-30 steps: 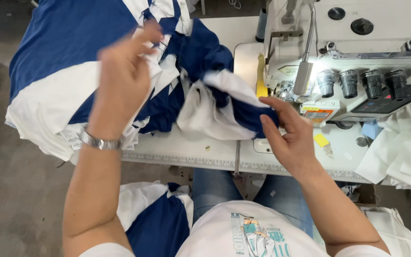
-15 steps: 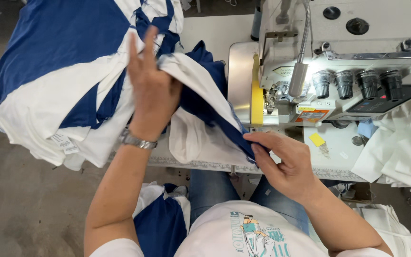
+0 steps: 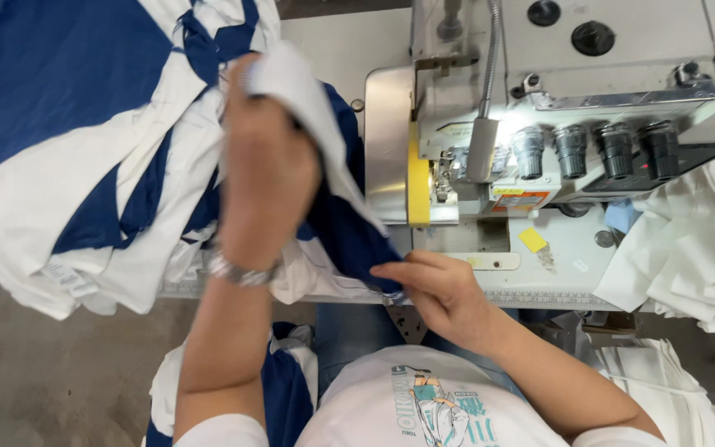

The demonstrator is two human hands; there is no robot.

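My left hand point(image 3: 265, 170) is raised above the table and grips the upper end of a blue and white fabric piece point(image 3: 337, 219), its fingers closed on the white edge. My right hand point(image 3: 436, 290) pinches the lower end of the same piece near the table's front edge. The cloth stretches at a slant between the two hands, just left of the sewing machine point(image 3: 556, 108). A metal watch sits on my left wrist.
A big heap of blue and white garment pieces point(image 3: 68, 157) covers the left of the table. White fabric point(image 3: 688, 248) is piled at the right. More blue and white cloth point(image 3: 287, 397) hangs by my lap. A yellow guard point(image 3: 415, 178) marks the machine's needle area.
My left hand has swung right and up toward the machine, drawing the cloth taut. My right hand has slid left along the cloth's lower edge. The view has closed in.
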